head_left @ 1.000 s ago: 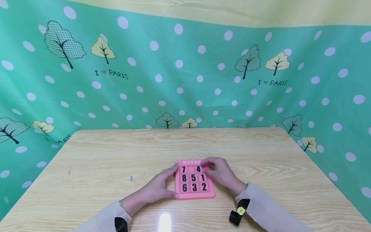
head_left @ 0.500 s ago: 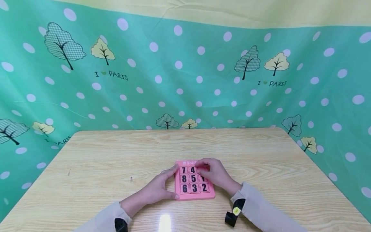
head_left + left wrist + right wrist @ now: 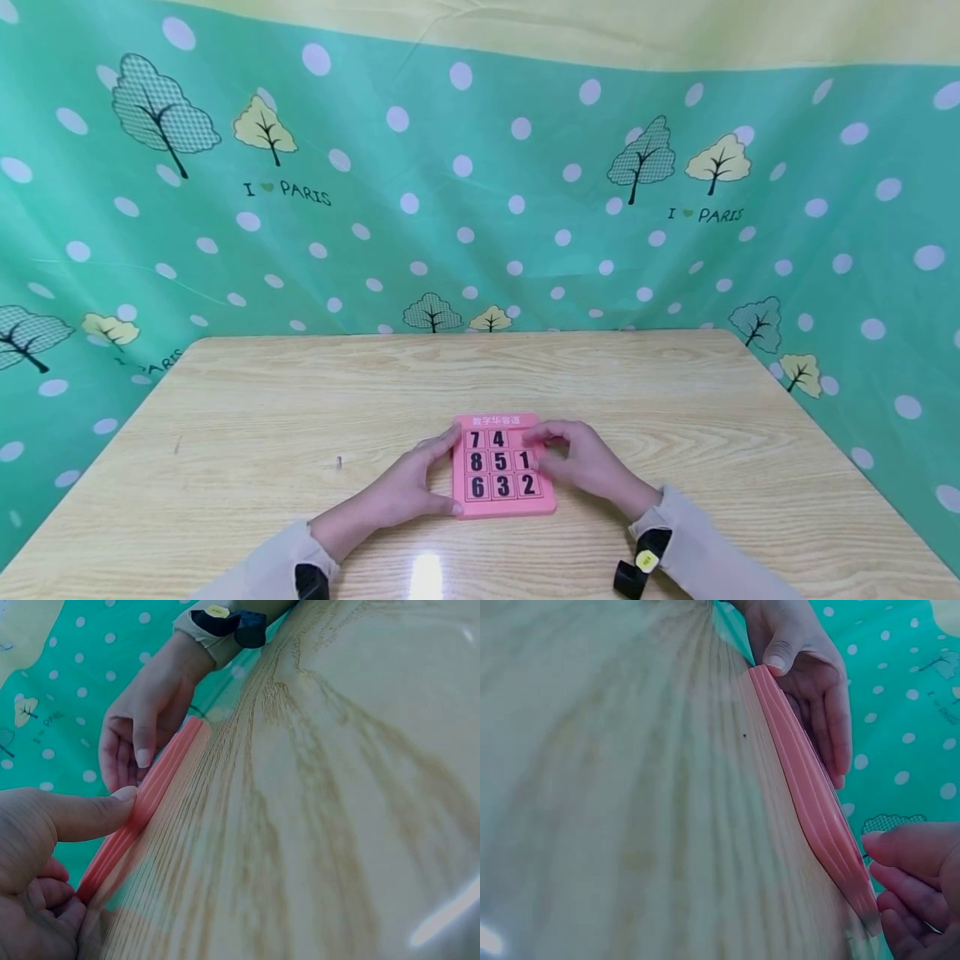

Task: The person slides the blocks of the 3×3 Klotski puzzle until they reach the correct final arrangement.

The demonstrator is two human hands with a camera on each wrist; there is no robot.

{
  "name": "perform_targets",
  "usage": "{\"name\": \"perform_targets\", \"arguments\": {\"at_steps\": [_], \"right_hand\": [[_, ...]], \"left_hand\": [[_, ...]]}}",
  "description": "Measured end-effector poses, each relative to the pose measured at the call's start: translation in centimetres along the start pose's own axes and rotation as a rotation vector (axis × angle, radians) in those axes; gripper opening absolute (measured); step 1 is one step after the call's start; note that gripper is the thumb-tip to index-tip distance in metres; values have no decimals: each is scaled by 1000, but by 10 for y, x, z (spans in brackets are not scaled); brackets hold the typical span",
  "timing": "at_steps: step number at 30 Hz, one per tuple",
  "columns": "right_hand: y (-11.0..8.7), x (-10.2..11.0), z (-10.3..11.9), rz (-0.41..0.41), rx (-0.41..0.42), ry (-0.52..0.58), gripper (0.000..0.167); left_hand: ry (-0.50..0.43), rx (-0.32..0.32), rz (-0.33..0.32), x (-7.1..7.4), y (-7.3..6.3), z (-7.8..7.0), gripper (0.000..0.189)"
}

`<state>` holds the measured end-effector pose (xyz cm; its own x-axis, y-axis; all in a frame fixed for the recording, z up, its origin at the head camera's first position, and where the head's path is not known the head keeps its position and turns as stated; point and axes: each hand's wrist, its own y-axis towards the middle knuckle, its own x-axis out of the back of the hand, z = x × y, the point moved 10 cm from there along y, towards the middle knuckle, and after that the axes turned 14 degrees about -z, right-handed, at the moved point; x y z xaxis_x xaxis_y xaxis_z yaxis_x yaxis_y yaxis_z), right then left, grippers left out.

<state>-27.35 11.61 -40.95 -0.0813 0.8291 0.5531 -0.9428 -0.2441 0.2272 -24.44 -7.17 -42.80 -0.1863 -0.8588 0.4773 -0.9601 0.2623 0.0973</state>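
Observation:
A pink number sliding puzzle lies flat on the table, its tiles marked with black digits. The top row reads 7 and 4, with a gap at the top right partly covered by fingers. Below come 8, 5, 1 and then 6, 3, 2. My left hand grips the left side of the frame, thumb at the near corner and fingers at the far one. At the right edge, my right hand has its index fingertip over the top-right gap and its thumb beside the 1 tile.
The wooden table extends around the puzzle on all sides. A green dotted curtain hangs behind it. A small dark mark shows on the tabletop left of the puzzle. Black bands with devices sit on both wrists.
The 4 tile has slid left from the right part of the top row to its middle, pushed by my right hand. That hand has since drawn back right and nearer. The left hand stays put.

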Motion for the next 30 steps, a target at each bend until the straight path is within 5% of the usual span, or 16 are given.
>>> {"name": "perform_targets", "arguments": {"at_steps": [13, 21, 30], "right_hand": [[-4, 1, -6, 11, -13, 10, 30], [4, 1, -5, -35, 31, -2, 25], [15, 2, -8, -91, -17, -17, 28]], "left_hand": [[16, -6, -5, 1, 0, -2, 102], [4, -3, -2, 2, 0, -4, 102], [-14, 3, 7, 0, -2, -4, 101]]}}
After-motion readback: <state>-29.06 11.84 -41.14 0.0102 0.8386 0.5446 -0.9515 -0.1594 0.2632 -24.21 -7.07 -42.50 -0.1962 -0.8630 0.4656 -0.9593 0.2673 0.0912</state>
